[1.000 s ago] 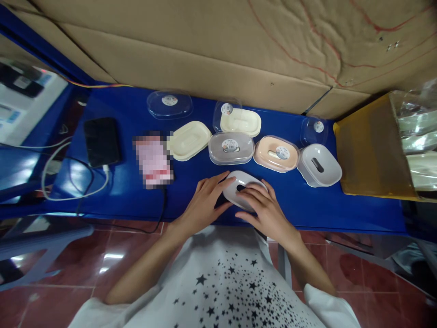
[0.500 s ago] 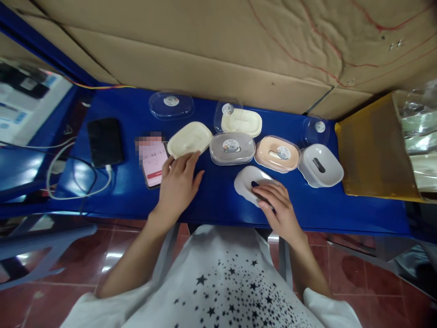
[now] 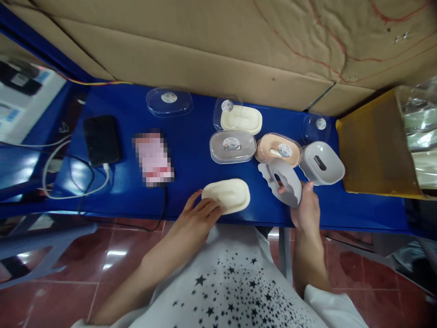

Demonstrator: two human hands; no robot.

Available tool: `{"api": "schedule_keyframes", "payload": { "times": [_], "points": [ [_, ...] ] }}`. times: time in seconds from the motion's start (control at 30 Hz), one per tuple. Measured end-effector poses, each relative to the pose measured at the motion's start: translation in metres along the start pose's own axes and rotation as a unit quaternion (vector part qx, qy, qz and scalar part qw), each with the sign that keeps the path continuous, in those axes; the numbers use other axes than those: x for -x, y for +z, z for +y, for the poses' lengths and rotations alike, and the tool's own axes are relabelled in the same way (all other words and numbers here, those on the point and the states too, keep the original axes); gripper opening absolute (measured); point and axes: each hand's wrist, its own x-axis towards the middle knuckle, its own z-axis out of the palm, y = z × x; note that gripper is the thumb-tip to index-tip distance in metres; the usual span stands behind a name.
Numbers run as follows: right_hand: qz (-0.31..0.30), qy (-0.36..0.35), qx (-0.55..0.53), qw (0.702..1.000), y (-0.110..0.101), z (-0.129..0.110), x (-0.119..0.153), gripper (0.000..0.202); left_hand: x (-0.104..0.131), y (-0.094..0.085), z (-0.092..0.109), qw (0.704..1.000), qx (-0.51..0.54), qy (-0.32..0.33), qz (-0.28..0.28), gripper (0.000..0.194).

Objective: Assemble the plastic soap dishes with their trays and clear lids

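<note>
My left hand (image 3: 201,213) is closed on the near left rim of a cream oval dish (image 3: 234,195) at the front of the blue table. In my right hand (image 3: 306,207) is a grey oval dish insert (image 3: 290,184) with a slot, tilted up on its side. My thumb is at its edge, and a fingertip shows through the slot. Just behind are a grey dish (image 3: 232,155) and a peach dish (image 3: 269,145), both under clear labelled lids. A pale grey dish (image 3: 329,168) with a dark slot sits uncovered to the right.
Behind lie another cream dish (image 3: 251,119) and clear lids (image 3: 169,107) with round labels. A phone (image 3: 153,157) and a black power bank (image 3: 102,139) with cables are at left. A cardboard box (image 3: 372,146) holding wrapped pieces stands at right, and cardboard (image 3: 191,45) lines the back.
My left hand has brought the cream dish from beside the phone to the front middle. My right hand has lifted the grey insert, moved it right and tipped it up.
</note>
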Motion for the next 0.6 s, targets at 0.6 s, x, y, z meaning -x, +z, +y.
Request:
{"api": "schedule_keyframes", "payload": {
  "times": [0.6],
  "points": [
    [-0.156,-0.296,0.29,0.897,0.008,-0.006,0.003,0.029,-0.009,-0.005,-0.026,0.997,-0.05,0.002,0.052,0.046]
  ]
}}
